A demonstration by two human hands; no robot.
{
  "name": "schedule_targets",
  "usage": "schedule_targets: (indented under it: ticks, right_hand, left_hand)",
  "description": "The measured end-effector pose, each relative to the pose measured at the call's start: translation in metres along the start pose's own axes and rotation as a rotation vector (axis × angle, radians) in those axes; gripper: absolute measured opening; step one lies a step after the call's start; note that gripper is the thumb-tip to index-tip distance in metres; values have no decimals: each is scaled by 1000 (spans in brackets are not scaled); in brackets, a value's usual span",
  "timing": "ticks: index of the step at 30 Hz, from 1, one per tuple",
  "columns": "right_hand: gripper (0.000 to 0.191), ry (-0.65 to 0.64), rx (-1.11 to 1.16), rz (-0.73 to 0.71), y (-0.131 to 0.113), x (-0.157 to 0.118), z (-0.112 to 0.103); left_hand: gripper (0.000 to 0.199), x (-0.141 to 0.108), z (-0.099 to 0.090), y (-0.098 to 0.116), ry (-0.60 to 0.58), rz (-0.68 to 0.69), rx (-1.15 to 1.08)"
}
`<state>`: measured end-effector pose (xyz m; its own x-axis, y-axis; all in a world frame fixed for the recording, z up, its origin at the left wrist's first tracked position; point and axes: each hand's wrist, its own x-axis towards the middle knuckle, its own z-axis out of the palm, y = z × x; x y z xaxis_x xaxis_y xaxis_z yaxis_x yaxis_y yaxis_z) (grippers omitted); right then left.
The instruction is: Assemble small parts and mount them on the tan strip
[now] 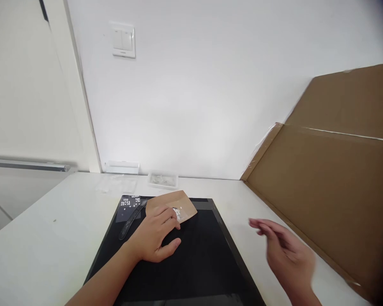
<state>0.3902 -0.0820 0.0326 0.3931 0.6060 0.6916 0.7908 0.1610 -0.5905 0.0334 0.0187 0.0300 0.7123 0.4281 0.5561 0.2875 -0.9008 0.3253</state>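
My left hand (159, 233) rests over a black flat panel (198, 259), its thumb spread away from the fingers. Its curled fingertips lie on a brown piece of paper or card (166, 199). Small white pieces (178, 212) are heaped on that card beside the fingertips. Over the white table, right of the panel, my right hand (290, 255) is raised with thumb and fingers pinched together. Anything between them is too small or hidden to make out. A dark curved strip-shaped tool (132, 221) and a dark sheet with small white squares (129, 204) lie left of the card.
A small clear tray (162, 180) with pale contents stands near the wall. Clear plastic bags (118, 183) lie beside it. A folded cardboard sheet (332, 178) leans along the right side of the white table (44, 238). A light switch (123, 40) is on the wall.
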Motion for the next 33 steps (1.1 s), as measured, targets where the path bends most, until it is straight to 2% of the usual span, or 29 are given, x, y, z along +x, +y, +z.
schedule_targets:
  ticks: [2, 5, 7, 8, 11, 15, 18, 22, 26, 30, 33]
  right_hand:
    - [25, -195, 76, -24, -16, 15, 38]
    - [33, -564, 269, -63, -43, 25, 91]
    - [32, -780, 285, -135, -55, 24, 116]
    - [34, -827, 297, -175, -58, 22, 124]
    - [37, -829, 331, -227, -55, 17, 135]
    - [32, -712, 326, -336, -36, 14, 132]
    - [28, -679, 276, -396, -24, 13, 132]
    - [31, -686, 259, -377, -20, 10, 137]
    - [37, -749, 255, -326, -26, 4, 138]
    - [40, -808, 263, -262, -34, -1, 130]
    - [39, -826, 302, -299, -38, -1, 126]
  left_hand:
    - [23, 0, 1, -1, -7, -24, 12]
    - [23, 0, 3, -3, -4, -52, 31]
    - [23, 0, 2, -4, 15, -54, 29]
    - [23, 0, 1, -3, 27, -51, 26]
    - [23, 2, -1, -1, 61, -21, 16]
    - [28, 4, 1, 4, 85, 20, 42]
    - [29, 6, 3, 7, 106, 10, 96]
    - [25, 9, 4, 6, 122, -34, 148]
    - [17, 9, 5, -2, 173, -89, 193]
    - [31, 4, 10, -13, 238, -148, 236]
    - [50, 1, 13, -18, 275, -224, 254]
